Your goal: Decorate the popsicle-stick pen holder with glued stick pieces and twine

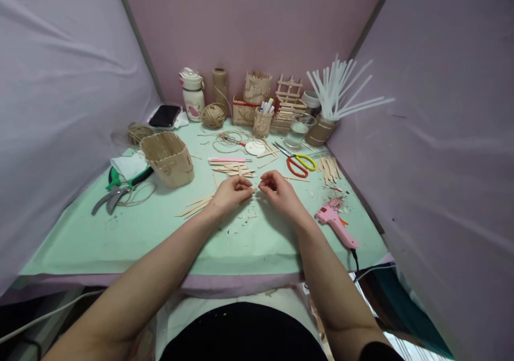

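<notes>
At the middle of the green table, my left hand (234, 192) and my right hand (278, 189) face each other with a small gap between their fingertips. Both are curled into a pinch. Whatever lies between the fingers is too small to name. Behind my left hand is a pile of thin wooden sticks (228, 169), with a pink pen (225, 159) along its far side. More wooden strips (196, 207) lie left of my left wrist. Small chips and scraps (251, 216) are scattered on the cloth below my fingers.
To the right lie scissors (296, 163), flat wooden sticks (329, 169) and a pink glue gun (335, 222). A wooden basket (171, 160) and pruning shears (114, 195) are at left. Along the back stand a bottle (193, 96), a water cup (297, 130) and white glue sticks (333, 93).
</notes>
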Demonstrator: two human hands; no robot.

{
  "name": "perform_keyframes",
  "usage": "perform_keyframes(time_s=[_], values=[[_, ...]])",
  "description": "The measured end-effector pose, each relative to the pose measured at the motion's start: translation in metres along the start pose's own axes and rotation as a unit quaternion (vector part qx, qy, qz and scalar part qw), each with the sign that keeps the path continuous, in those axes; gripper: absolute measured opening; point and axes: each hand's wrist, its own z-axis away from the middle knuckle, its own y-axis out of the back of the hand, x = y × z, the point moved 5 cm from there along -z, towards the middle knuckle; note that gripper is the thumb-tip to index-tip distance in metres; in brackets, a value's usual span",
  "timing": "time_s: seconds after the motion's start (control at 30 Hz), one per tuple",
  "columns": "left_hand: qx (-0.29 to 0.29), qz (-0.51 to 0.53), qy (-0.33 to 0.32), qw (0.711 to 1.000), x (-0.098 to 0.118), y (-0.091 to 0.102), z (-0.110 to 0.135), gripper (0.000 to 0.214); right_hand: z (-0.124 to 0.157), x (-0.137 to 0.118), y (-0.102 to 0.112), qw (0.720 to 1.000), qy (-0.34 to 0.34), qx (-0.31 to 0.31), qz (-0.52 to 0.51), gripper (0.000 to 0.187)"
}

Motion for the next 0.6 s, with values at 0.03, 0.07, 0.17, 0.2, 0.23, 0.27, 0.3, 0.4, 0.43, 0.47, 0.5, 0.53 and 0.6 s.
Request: perform_keyframes(time_s=[0.03, 0.07, 0.17, 0.2, 0.23, 0.27, 0.3, 0.4, 0.43, 0.47, 0.5, 0.53, 0.6], values=[[0.008, 0.015, 0.009, 1.000, 0.0005, 0.0002, 0.0009, 0.028, -0.0005, 0.0015, 0.0009, 1.000, -0.009, 0.009, -0.015, 0.015], [0.014, 0.025, 0.014, 0.999, 0.0012, 0.0003, 0.0017, 0.029, -0.0009, 0.0025, 0.0010, 0.999, -0.016, 0.013, -0.029, 0.015], [0.011, 0.030, 0.006, 0.999, 0.0032, -0.0005, 0.0034, 0.030, -0.0017, 0.0025, -0.0020, 0.997, -0.034, 0.001, -0.070, 0.017], [0.008, 0.024, -0.002, 1.000, 0.0038, -0.0008, 0.0037, 0.031, -0.0018, 0.0019, -0.0032, 0.996, -0.039, -0.002, -0.080, 0.019], [0.007, 0.015, -0.011, 1.000, 0.0044, -0.0010, 0.0038, 0.031, -0.0019, 0.0013, -0.0042, 0.995, -0.043, -0.004, -0.087, 0.020], [0.007, 0.003, -0.021, 1.000, 0.0050, -0.0011, 0.0038, 0.031, -0.0018, 0.0007, -0.0049, 0.995, -0.046, -0.002, -0.090, 0.020], [0.008, -0.009, -0.031, 0.999, 0.0054, -0.0010, 0.0037, 0.031, -0.0017, 0.0003, -0.0053, 0.995, -0.049, 0.000, -0.090, 0.021], [0.005, -0.033, -0.052, 0.998, 0.0058, -0.0011, 0.0029, 0.030, -0.0008, 0.0007, -0.0065, 0.994, -0.059, 0.001, -0.092, 0.023], [0.001, -0.037, -0.059, 0.998, 0.0057, -0.0013, 0.0026, 0.030, -0.0004, 0.0013, -0.0069, 0.994, -0.061, 0.000, -0.095, 0.024], [-0.004, -0.039, -0.066, 0.997, 0.0055, -0.0014, 0.0023, 0.030, -0.0001, 0.0019, -0.0073, 0.993, -0.063, -0.002, -0.099, 0.025], [-0.009, -0.041, -0.073, 0.996, 0.0054, -0.0014, 0.0022, 0.030, 0.0001, 0.0025, -0.0076, 0.993, -0.065, -0.002, -0.102, 0.026], [-0.010, -0.043, -0.080, 0.996, 0.0052, -0.0011, 0.0022, 0.029, 0.0002, 0.0031, -0.0078, 0.992, -0.065, -0.003, -0.105, 0.026], [-0.005, -0.054, -0.092, 0.994, 0.0048, -0.0002, 0.0026, 0.027, 0.0001, 0.0040, -0.0078, 0.992, -0.066, -0.001, -0.110, 0.027]])
